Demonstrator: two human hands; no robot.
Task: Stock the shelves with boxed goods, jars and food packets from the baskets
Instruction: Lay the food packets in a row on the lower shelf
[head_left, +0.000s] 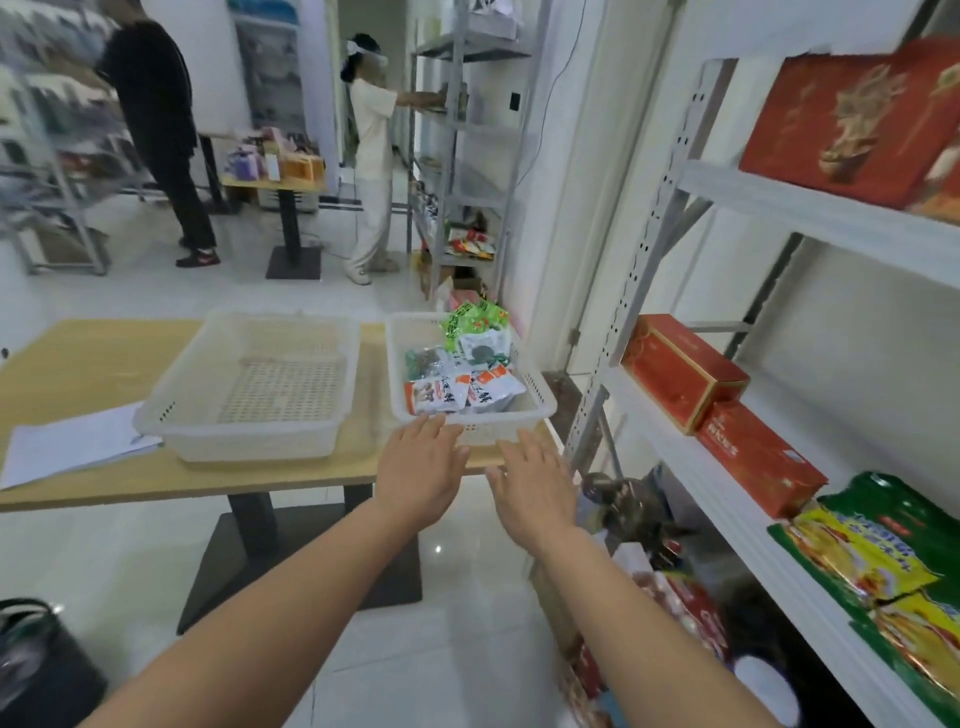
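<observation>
Head cam, only angle here. The stuff to stock is in the right basket (542, 391), a see-through plastic one at the right end of the tabletop (93, 364). It holds a pile of food packets (457, 391): white ones with red-orange corners and black lettering up front, and a bright green packet (475, 318) propped at the back. Just beside it on the left is a second basket (249, 444) of the same kind, its perforated floor in plain sight. A sheet of paper (72, 441) lies by its near left corner.

Both hands are out in front, palms down. The left hand (423, 465) has its fingers (434, 428) straight and close together, with the tips right at the near rim of the right basket. Can't tell if they actually touch it. The right hand (535, 488) has its fingers (530, 453) straight and slightly spread, with the tips just short of that basket's near right corner. Neither hand holds anything.

The right basket's near wall is close to the tabletop's front edge. Between the tabletop's right end and the shelf (701, 486) upright there's a narrow gap. The shelf already has two red boxes (680, 371) end to end, then green and yellow bags (872, 561) nearer the camera. A big red box (852, 119) sits on the board above. There's shiny tiled floor under and left of the arms. Two people stand well back at other racks.
</observation>
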